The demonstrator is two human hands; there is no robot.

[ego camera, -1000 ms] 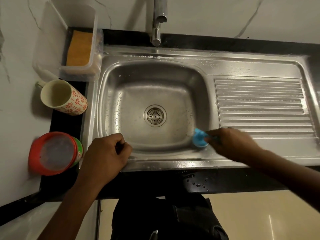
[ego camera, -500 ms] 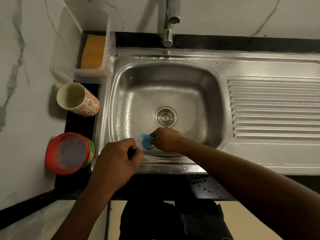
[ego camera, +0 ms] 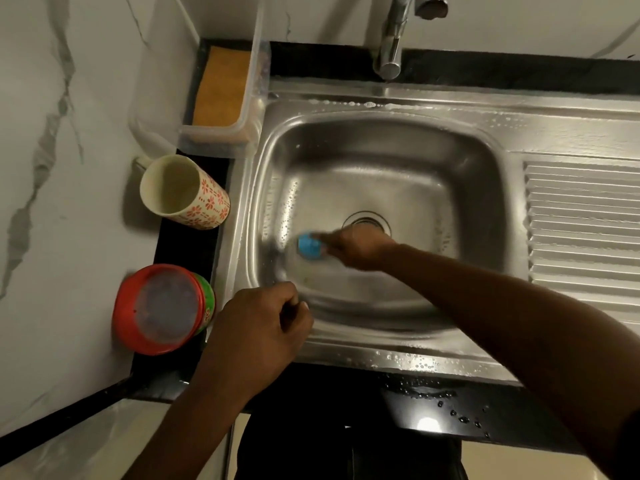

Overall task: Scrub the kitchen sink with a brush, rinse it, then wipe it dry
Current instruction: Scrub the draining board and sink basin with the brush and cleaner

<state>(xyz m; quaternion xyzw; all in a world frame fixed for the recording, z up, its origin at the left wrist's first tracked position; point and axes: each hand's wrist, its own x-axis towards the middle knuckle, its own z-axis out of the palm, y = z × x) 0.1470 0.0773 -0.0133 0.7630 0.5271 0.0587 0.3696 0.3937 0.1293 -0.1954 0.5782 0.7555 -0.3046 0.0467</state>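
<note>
A steel sink [ego camera: 381,161] with a wet basin and a round drain [ego camera: 367,220] fills the middle. My right hand [ego camera: 360,247] reaches into the basin and grips a blue brush [ego camera: 309,246], whose head presses on the basin floor left of the drain. The hand partly hides the drain and is blurred. My left hand [ego camera: 256,334] rests on the sink's front left rim with its fingers curled, holding nothing that I can see. The tap [ego camera: 391,46] stands over the back rim with no water running.
A ribbed drainboard [ego camera: 581,220] lies to the right. On the left counter stand a patterned mug [ego camera: 183,192], a red-lidded tub [ego camera: 162,310] and a clear box holding a yellow sponge [ego camera: 221,88]. Water drops dot the black front edge [ego camera: 450,407].
My right hand has carried the brush from the basin's front right corner across to the floor left of the drain. My left hand has stayed on the front rim.
</note>
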